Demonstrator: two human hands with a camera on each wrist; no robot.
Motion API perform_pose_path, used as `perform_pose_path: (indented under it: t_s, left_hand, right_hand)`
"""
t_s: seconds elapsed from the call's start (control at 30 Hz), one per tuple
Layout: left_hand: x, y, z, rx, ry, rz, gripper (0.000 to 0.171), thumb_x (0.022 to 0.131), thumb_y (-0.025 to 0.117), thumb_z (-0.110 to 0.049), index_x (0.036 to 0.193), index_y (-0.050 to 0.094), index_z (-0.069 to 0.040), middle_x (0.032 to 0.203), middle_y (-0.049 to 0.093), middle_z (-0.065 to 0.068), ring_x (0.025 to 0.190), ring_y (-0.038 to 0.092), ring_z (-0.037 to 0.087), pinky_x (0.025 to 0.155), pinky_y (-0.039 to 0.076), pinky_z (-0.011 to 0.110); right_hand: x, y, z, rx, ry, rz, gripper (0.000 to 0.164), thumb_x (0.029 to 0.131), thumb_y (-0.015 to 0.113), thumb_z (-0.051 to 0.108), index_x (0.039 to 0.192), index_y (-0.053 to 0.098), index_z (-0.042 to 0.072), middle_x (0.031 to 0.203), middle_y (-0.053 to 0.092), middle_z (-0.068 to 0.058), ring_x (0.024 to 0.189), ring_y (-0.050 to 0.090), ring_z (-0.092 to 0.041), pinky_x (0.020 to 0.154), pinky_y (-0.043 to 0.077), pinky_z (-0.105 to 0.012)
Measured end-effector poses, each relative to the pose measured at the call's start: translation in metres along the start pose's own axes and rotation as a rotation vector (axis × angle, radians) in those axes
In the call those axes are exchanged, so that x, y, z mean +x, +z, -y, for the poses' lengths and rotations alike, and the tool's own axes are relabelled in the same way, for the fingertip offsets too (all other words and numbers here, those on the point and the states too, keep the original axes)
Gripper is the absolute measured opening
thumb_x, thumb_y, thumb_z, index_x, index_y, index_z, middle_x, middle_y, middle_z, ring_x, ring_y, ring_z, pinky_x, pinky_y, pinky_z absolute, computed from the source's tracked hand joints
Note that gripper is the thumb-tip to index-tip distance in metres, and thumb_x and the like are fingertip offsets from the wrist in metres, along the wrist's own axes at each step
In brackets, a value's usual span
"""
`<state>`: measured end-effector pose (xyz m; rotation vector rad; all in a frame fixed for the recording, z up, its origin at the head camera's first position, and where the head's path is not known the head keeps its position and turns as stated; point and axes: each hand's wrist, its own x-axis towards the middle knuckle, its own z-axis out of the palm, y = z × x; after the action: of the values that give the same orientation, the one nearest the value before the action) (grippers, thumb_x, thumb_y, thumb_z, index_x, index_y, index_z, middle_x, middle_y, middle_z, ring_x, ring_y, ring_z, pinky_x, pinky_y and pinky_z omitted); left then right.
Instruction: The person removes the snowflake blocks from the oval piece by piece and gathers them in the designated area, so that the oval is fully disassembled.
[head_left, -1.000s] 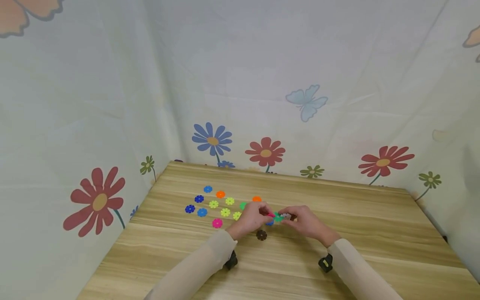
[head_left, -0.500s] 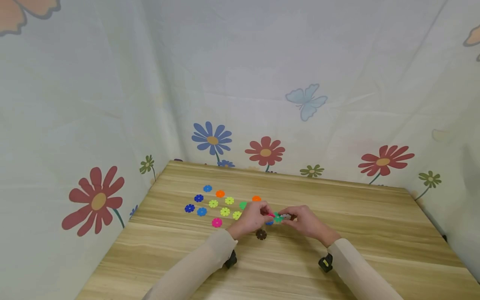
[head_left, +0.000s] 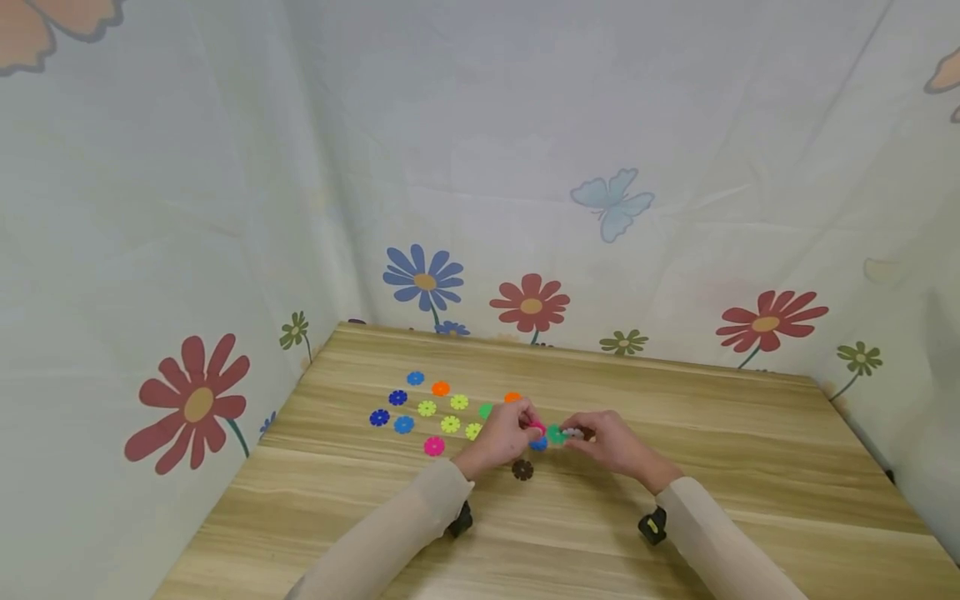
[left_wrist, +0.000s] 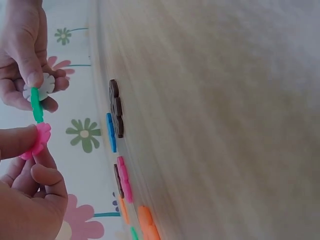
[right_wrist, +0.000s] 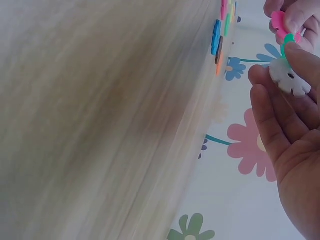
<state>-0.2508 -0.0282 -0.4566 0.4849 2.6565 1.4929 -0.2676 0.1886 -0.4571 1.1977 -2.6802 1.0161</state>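
Observation:
Above the table, my left hand pinches a pink flower-shaped interlocking disc between thumb and fingers. My right hand holds a green disc and a white disc, which appear joined at an angle. The green disc's free edge meets the pink one's edge in the left wrist view; whether their slots engage is unclear. On the table under the hands lies a blue disc, partly covered. A dark brown disc lies nearer, below the left hand.
Several loose discs lie flat on the wooden table left of the hands, among them a pink one, an orange one and a dark blue one. Another orange disc sits behind the left hand. Flower-printed cloth hangs around the table.
The pink disc has tilted and shifted slightly left in my left hand, showing more of the blue disc below. My right hand has stayed nearly still with the green and white discs.

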Motion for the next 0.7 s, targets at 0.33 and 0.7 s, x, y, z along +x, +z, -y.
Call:
perform_pose_path:
  t_s: [0.33,0.7]
  left_hand:
    - [0.000,-0.004,0.004,-0.041,-0.082,-0.031,0.009,0.089,0.067,-0.017,0.089,0.059,-0.013,0.079,0.060,-0.003,0.063,0.054,0.012,0.056,0.046,0.024]
    - [0.000,-0.012,0.009,-0.083,-0.100,-0.021,0.012,0.089,0.066,-0.014,0.100,0.064,-0.008,0.080,0.059,0.002,0.073,0.064,0.032,0.055,0.049,0.026]
  right_hand:
    - [-0.006,-0.005,-0.006,0.005,0.037,-0.034,0.011,0.087,0.069,0.016,0.098,0.070,0.014,0.090,0.068,0.007,0.074,0.059,-0.003,0.066,0.051,-0.024]
    - [-0.008,-0.008,-0.009,-0.010,0.045,-0.049,0.009,0.088,0.068,0.018,0.096,0.070,0.015,0.088,0.066,0.009,0.072,0.056,-0.002,0.064,0.050,-0.024]
